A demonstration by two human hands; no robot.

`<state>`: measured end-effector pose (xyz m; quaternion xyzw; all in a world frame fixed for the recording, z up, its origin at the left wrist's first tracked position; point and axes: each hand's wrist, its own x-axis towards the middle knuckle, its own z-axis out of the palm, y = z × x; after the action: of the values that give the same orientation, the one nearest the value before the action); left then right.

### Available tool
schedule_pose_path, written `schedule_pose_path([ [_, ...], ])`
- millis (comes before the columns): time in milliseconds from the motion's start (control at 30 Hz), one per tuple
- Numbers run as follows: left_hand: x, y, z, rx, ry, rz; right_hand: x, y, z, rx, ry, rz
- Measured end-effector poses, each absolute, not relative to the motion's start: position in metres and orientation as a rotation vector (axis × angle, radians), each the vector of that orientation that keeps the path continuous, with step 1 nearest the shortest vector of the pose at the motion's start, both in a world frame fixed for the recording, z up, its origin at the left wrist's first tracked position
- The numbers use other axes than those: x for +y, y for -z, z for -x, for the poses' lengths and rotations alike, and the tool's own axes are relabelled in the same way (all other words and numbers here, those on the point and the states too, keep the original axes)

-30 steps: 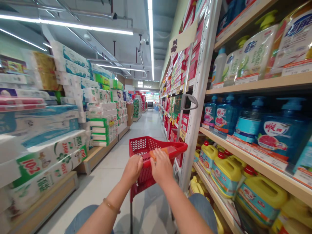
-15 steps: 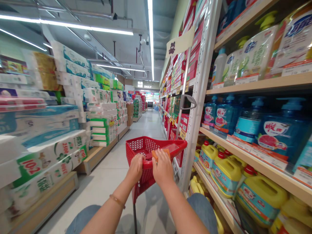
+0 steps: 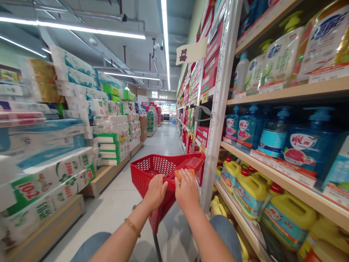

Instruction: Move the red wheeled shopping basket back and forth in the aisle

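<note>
A small red plastic shopping cart [image 3: 152,171] with a perforated basket stands in front of me, between my knees. My left hand [image 3: 156,190] is closed over the basket's near rim, the thumb lying on top. Just to its right, my right hand [image 3: 187,191] presses an orange cloth [image 3: 193,171] against the red rim, fingers laid over it. Most of the cloth is hidden under that hand. A flat red panel with a clear cover [image 3: 194,162] lies beyond the cloth. From the cart's right side rises a pole with a grey handle [image 3: 203,113] and a cream bear flag [image 3: 191,51].
Close on my right are shelves [image 3: 272,167] with blue pump bottles [image 3: 302,140] and yellow jugs [image 3: 289,220]. Stacked paper packs [image 3: 51,182] on low wooden platforms [image 3: 54,222] line the left. A tiled aisle [image 3: 160,142] runs ahead between them.
The basket has swung round, its left corner farther left. My right hand and the cloth have slid a little right along the rim; my left hand has shifted right too. The view has turned slightly right.
</note>
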<state>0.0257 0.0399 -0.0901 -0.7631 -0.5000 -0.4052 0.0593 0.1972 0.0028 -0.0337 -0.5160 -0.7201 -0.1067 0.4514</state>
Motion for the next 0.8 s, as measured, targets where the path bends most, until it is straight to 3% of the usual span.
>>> schedule_pose_path([
  [300,0.048,0.087,-0.016,-1.339,1.242,2.585,-0.010,0.039,-0.177,-1.942,0.330,1.112],
  [533,0.059,0.091,-0.008,-1.619,1.220,2.445,-0.007,0.028,-0.210,-1.808,0.325,1.271],
  [800,0.056,0.090,-0.019,-1.501,1.266,2.601,-0.003,0.056,-0.167,-1.973,0.457,1.213],
])
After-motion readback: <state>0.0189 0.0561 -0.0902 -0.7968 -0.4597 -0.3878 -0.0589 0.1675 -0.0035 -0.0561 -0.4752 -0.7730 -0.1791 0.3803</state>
